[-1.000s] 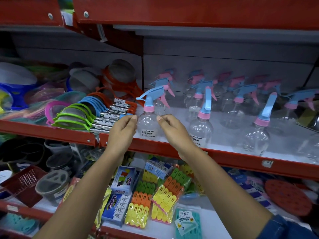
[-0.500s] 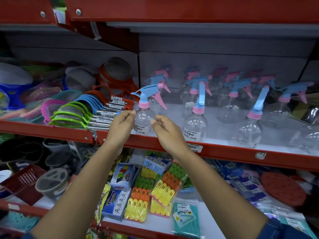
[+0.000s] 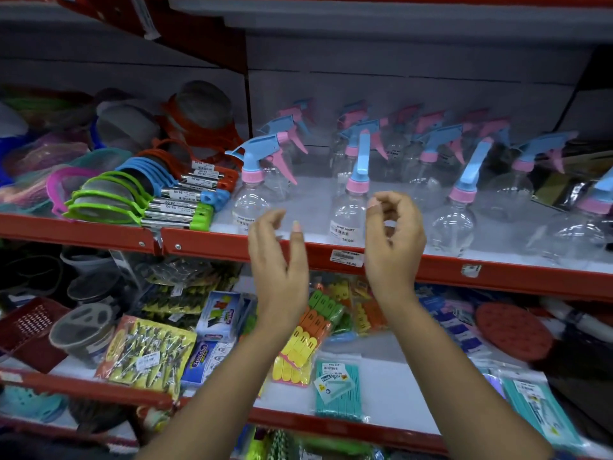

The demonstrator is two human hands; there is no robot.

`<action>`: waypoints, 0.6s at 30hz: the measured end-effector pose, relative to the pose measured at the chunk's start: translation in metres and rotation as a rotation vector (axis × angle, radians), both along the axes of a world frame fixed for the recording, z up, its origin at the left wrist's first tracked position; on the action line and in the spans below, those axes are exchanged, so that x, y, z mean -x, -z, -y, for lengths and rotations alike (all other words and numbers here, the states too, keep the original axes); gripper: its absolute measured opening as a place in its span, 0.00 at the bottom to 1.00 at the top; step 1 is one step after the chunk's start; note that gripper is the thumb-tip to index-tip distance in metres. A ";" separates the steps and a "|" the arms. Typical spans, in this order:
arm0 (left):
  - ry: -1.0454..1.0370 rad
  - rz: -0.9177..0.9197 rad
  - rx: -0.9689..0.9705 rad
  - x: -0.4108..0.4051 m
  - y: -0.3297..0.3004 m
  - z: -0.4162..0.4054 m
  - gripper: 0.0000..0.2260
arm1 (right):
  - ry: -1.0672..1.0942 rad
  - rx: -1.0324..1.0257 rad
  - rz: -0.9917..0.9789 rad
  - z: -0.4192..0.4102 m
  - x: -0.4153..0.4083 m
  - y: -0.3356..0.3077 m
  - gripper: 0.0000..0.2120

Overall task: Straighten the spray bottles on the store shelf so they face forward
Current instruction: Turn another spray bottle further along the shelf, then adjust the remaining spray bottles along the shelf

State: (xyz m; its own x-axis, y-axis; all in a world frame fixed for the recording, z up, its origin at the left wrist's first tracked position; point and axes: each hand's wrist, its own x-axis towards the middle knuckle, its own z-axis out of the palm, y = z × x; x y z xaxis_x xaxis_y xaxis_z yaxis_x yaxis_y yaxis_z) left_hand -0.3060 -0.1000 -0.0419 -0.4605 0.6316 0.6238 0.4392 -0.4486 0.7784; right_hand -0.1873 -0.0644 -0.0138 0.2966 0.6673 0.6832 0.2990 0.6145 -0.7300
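Several clear spray bottles with blue-and-pink trigger heads stand on the red-edged shelf (image 3: 431,270). The front left bottle (image 3: 250,194) has its nozzle turned to the left. The bottle beside it (image 3: 351,210) and a third one (image 3: 456,217) point their nozzles toward me. More bottles stand in rows behind. My left hand (image 3: 278,260) hovers in front of the shelf edge, between the first two bottles, fingers apart and empty. My right hand (image 3: 393,237) is just right of the second bottle, fingers curled loosely, holding nothing.
Stacked sieves with coloured rims (image 3: 109,197) lie left of the bottles. The lower shelf holds packs of clothes pegs (image 3: 305,340), boxes (image 3: 219,313), a red basket (image 3: 26,330) and teal packets (image 3: 338,386). An upper red shelf (image 3: 199,24) overhangs.
Both hands have let go of the front left bottle and drawn back and to the right, toward the second bottle. The view has moved closer.
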 end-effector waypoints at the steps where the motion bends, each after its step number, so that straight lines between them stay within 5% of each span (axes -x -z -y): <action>1: 0.053 0.005 0.019 -0.009 -0.002 -0.001 0.12 | 0.008 0.042 -0.002 -0.006 -0.005 -0.002 0.05; 5: 0.234 0.065 0.131 -0.039 -0.008 -0.003 0.15 | -0.146 0.338 0.112 -0.028 -0.016 -0.009 0.17; 8: 0.307 0.110 0.217 -0.050 -0.010 -0.003 0.18 | -0.293 0.490 0.125 -0.032 -0.021 -0.014 0.17; 13: 0.402 0.187 0.277 -0.050 -0.013 -0.006 0.24 | -0.336 0.529 0.108 -0.025 -0.033 -0.014 0.15; 18: 0.418 0.229 0.366 -0.039 -0.023 -0.018 0.13 | -0.319 0.526 0.134 -0.014 -0.042 -0.013 0.21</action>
